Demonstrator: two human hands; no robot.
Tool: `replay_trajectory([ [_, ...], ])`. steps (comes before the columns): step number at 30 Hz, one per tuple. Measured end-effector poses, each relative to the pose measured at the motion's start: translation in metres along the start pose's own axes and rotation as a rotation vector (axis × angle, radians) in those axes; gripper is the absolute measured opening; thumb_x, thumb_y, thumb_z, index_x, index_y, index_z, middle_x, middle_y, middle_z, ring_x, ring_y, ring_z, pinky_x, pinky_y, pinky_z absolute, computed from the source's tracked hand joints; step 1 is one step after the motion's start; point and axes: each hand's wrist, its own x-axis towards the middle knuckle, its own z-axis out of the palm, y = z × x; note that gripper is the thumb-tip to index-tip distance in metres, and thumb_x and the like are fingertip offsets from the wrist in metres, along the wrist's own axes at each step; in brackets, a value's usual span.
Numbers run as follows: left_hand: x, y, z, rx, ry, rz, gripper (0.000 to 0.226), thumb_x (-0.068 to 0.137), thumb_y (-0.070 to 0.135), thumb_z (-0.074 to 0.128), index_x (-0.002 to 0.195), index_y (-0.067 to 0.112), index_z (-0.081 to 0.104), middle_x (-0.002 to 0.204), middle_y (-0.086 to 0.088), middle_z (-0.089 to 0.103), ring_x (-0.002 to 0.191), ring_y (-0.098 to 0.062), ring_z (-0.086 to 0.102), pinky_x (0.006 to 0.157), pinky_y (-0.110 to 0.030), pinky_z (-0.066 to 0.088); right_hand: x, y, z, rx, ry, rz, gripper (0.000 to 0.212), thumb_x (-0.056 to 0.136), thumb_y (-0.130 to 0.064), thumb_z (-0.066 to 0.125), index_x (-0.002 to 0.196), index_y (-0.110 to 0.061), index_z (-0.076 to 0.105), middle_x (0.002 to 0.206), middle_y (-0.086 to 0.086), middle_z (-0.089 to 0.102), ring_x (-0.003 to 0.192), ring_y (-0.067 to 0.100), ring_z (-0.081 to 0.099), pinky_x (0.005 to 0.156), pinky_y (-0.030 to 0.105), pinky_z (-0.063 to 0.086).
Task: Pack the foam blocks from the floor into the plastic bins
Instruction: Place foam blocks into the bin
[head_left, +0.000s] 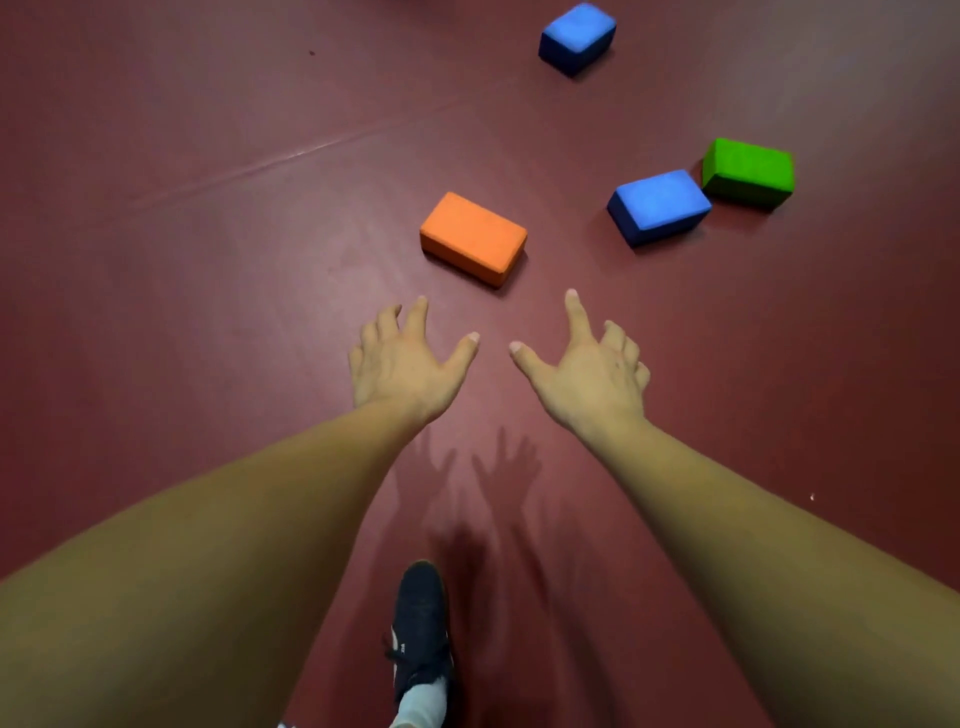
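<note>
Near block (472, 238) on floor (208, 260) ahead; middle block (658, 205) to right, rightmost block (748, 171) just beside it; far block (577, 36) behind.

So both arms are reaching straight out in front, left forearm (234, 519) and right forearm (753, 519) bare and angling in toward each other. The left hand (402, 364) is back-side up, fingers spread and slightly bent, thumb sticking out toward the other hand. The right hand (587, 374) mirrors it, with the index finger pointing forward and the other fingers a bit more curled. The thumb tips are near each other but not touching. Neither hand is gripping anything. One foot in a dark shoe (420, 629) shows between the arms.
</note>
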Motion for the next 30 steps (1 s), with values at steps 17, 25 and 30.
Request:
replay_trajectory([
  [17,0.253,0.155,0.009,-0.035,0.058,-0.231,0.085,0.086,0.077,0.046,0.154,0.029,0.032,0.153,-0.01,0.033,0.14,-0.034,0.032,0.111,-0.05,0.029,0.269,0.013,-0.098,0.017,-0.019,0.054,0.092,0.086,-0.083,0.042,0.16,-0.047,0.0,0.162,0.021,0.017,0.147,0.04,0.02,0.113,0.061,0.025],
  [25,0.383,0.238,0.098,-0.098,0.056,-0.457,0.089,0.083,0.078,0.046,0.156,0.03,0.029,0.159,-0.006,0.026,0.144,-0.032,0.026,0.111,-0.056,0.026,0.464,0.048,-0.096,0.031,-0.059,0.065,0.088,0.09,-0.079,0.043,0.161,-0.044,0.005,0.159,0.021,0.019,0.144,0.041,0.022,0.109,0.061,0.027],
  [30,0.424,0.222,0.171,-0.108,-0.026,-0.56,0.099,0.079,0.083,0.048,0.159,0.034,0.018,0.168,-0.001,0.007,0.153,-0.031,0.004,0.114,-0.071,0.012,0.536,0.063,-0.036,-0.055,-0.115,0.069,0.089,0.089,-0.079,0.043,0.161,-0.044,0.005,0.158,0.022,0.021,0.143,0.042,0.023,0.109,0.062,0.026],
])
